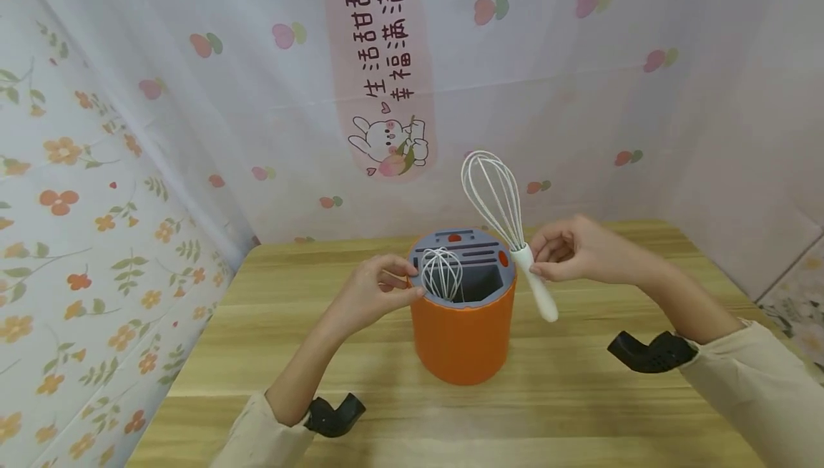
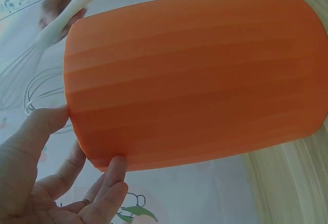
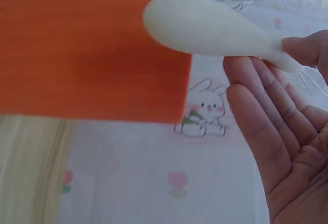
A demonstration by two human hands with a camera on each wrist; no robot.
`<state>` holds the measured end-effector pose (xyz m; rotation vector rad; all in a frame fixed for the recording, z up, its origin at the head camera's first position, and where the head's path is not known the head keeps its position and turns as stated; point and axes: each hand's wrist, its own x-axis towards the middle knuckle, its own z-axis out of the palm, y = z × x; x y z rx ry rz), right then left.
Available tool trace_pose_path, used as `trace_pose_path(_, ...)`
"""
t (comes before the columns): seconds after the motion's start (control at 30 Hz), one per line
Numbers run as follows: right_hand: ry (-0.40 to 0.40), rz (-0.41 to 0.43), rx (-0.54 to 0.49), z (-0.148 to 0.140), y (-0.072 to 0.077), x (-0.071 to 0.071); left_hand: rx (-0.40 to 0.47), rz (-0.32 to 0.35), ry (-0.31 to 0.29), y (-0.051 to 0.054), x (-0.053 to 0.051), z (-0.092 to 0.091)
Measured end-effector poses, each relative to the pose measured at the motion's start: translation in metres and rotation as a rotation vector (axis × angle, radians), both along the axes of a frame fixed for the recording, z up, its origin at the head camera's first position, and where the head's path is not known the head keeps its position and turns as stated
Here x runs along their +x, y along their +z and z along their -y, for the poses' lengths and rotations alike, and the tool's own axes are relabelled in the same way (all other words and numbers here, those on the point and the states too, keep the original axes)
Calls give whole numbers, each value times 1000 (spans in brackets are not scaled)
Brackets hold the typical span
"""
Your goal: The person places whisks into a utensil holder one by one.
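Observation:
An orange utensil holder (image 1: pixel 460 346) with a grey slotted lid stands upright on the table. The wire loops of a smaller whisk (image 1: pixel 441 273) stick up from the left of its large opening; the rest is inside, hidden. My left hand (image 1: pixel 376 288) grips the holder's left rim, its thumb (image 2: pixel 51 119) at the top edge and fingers against the side. To the right of the holder, my right hand (image 1: pixel 582 250) pinches a white-handled whisk (image 1: pixel 539 293) near the top of the handle. That whisk is tilted, wires up and leaning left, handle end (image 3: pixel 189 23) down, above the table.
The wooden table (image 1: pixel 290 353) runs back to a curtain (image 1: pixel 547 96) printed with fruit, writing and a rabbit. A floral sheet (image 1: pixel 96 239) hangs along the left side. Black wrist mounts (image 1: pixel 653 352) sit at the sleeve cuffs.

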<state>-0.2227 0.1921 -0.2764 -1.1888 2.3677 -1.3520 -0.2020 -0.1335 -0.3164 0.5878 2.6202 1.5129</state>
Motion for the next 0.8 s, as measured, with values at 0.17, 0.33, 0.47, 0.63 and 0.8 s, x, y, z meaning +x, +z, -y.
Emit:
trace_pose_path(0.17, -6, -8, -39, 23, 15, -9, 6, 5, -5, 1, 0, 0)
trace_pose_path(0.33, -9, -24, -46, 40, 22, -18, 14, 9, -5, -1, -1, 0)
trace_pose_path(0.47, -26, 2, -19, 48, 21, -24, 27, 6, -3, -3, -1, -2)
trace_pose_path(0.63, -22, -2, 30, 56, 14, -28, 22, 0, -4, -1, 1, -1)
trace_pose_path(0.8, 13, -23, 72, 55, 7, -27, 18, -4, -1, 0, 0, -1)
